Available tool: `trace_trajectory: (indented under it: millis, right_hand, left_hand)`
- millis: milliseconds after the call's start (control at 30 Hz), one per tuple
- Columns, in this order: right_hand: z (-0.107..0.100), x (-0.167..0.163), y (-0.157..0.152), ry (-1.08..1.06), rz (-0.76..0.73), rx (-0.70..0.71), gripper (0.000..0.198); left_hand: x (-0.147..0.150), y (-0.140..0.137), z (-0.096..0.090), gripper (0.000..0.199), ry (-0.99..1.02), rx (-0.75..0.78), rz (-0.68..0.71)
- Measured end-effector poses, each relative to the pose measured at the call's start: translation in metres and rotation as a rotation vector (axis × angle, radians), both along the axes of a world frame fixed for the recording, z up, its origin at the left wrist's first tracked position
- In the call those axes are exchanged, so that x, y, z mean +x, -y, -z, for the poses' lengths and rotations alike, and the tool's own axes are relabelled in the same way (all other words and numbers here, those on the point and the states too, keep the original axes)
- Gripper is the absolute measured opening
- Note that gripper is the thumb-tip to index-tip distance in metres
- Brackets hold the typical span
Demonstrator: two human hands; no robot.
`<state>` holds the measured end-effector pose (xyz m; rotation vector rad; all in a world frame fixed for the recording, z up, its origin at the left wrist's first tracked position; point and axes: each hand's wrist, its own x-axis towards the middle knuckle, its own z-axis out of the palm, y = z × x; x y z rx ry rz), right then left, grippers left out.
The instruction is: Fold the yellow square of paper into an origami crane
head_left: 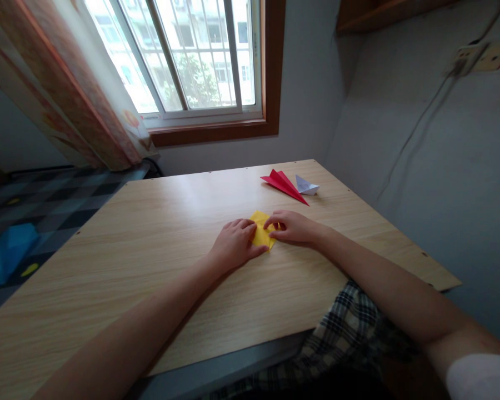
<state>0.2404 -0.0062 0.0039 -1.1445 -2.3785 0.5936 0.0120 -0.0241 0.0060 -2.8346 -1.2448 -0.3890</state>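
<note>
A small folded sheet of yellow paper (260, 236) lies on the wooden tabletop between my two hands. My left hand (236, 242) holds the sheet down from its left side, fingers bent over its upper left part and thumb stretched along the lower edge. From the right, my right hand (290, 226) pinches the paper's right side with curled fingers and thumb. The fingers partly hide the sheet, so its folds show only in part.
Beyond my hands, a red paper plane (284, 185) and a white paper boat (307, 186) rest on the table (158, 222). A blue folded paper (8, 253) lies on a checked surface at the left. A cord (412, 130) hangs along the right wall.
</note>
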Motion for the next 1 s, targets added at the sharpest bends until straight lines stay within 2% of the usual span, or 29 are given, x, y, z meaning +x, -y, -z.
trace_trajectory:
  millis: [300, 467, 633, 800, 1000]
  right_hand:
    - [0.0, -0.002, 0.002, 0.022, 0.03, 0.032, 0.021]
    - [0.003, -0.002, -0.002, 0.086, 0.164, 0.117, 0.018]
    - [0.01, 0.002, -0.011, 0.156, 0.296, 0.179, 0.034]
    - [0.015, 0.007, -0.015, 0.207, 0.272, 0.162, 0.033]
    - [0.016, 0.008, -0.017, 0.145, 0.264, 0.134, 0.035]
  left_hand:
    - [0.003, 0.003, 0.007, 0.051, 0.0, 0.012, -0.019]
    - [0.0, 0.001, 0.011, 0.05, 0.017, -0.028, 0.02]
    - [0.001, 0.005, 0.011, 0.054, -0.024, -0.085, 0.097]
    - [0.003, 0.008, 0.013, 0.054, -0.024, -0.069, 0.128]
    - [0.004, 0.006, 0.015, 0.047, -0.023, -0.081, 0.193]
